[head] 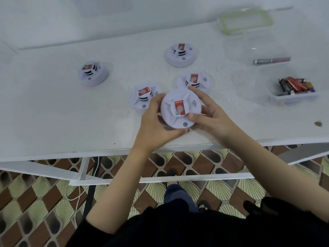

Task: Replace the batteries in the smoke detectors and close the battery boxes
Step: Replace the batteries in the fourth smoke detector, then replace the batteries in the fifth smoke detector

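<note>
Well to the left of the held smoke detector [180, 111], a lone detector [93, 73] sits on the white table [53, 113], red sticker up. A second detector [145, 97] lies just beside the held one's left, partly hidden by the left hand [156, 122], whose fingers curl round the held one's left rim with the thumb along its near edge. The held smoke detector is over the near part of the table, sticker facing up. Beyond it stands a far detector [180, 54], and a fourth detector [194, 82] sits just behind its right side. The right hand [211, 114] grasps that right side, thumb pressing on top by the sticker. Well to the right, a clear tray [293, 98] holds batteries [295, 85], with a slim tube [271, 60] and a green-rimmed lid [245, 19] farther back.
</note>
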The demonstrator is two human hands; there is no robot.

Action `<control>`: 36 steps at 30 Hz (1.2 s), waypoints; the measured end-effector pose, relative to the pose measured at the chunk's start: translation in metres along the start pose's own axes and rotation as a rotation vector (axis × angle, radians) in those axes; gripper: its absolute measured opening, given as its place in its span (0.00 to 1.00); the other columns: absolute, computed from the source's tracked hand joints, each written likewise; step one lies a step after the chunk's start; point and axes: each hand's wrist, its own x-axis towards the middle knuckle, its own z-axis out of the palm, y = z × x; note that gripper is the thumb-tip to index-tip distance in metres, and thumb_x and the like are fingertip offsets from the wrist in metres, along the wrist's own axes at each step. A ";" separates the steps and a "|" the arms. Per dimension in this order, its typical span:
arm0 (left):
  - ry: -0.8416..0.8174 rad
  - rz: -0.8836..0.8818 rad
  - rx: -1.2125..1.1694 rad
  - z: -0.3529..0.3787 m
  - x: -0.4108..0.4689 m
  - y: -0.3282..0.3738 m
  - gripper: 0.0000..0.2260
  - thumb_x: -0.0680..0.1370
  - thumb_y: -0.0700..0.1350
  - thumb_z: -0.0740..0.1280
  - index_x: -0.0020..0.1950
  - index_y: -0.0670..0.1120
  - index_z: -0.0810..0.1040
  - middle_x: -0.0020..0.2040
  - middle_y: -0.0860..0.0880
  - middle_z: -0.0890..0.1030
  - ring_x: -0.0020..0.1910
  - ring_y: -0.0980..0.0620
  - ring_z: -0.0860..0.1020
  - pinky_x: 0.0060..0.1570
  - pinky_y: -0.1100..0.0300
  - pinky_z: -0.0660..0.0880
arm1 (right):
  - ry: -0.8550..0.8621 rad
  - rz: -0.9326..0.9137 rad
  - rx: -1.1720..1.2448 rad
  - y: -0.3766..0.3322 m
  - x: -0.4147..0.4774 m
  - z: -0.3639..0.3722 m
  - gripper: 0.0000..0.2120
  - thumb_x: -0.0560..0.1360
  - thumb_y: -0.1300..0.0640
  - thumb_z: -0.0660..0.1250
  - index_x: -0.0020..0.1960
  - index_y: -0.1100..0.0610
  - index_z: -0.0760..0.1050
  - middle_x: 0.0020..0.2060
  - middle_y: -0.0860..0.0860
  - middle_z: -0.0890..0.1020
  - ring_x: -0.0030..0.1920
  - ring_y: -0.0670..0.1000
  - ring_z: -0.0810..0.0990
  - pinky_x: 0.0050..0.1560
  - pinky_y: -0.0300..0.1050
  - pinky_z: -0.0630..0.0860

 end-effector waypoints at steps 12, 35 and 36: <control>0.054 0.103 0.145 -0.106 0.099 0.006 0.37 0.57 0.54 0.83 0.62 0.49 0.72 0.56 0.64 0.77 0.54 0.70 0.75 0.50 0.74 0.72 | -0.145 -0.134 -0.738 -0.091 0.124 0.011 0.33 0.67 0.52 0.76 0.68 0.44 0.67 0.57 0.39 0.77 0.50 0.41 0.77 0.44 0.29 0.72; -0.110 0.007 0.837 -0.156 0.188 -0.097 0.49 0.68 0.69 0.69 0.79 0.45 0.53 0.80 0.43 0.52 0.79 0.45 0.45 0.73 0.47 0.32 | -0.142 -0.015 -1.279 -0.063 0.271 0.059 0.32 0.73 0.52 0.68 0.73 0.55 0.60 0.71 0.53 0.65 0.71 0.54 0.62 0.68 0.47 0.62; -0.026 0.025 0.795 -0.161 0.177 -0.101 0.47 0.69 0.69 0.66 0.79 0.44 0.56 0.79 0.42 0.55 0.78 0.43 0.49 0.73 0.46 0.35 | -0.135 -0.087 -1.252 -0.064 0.272 0.069 0.32 0.73 0.53 0.67 0.74 0.54 0.58 0.72 0.52 0.63 0.71 0.53 0.62 0.68 0.45 0.60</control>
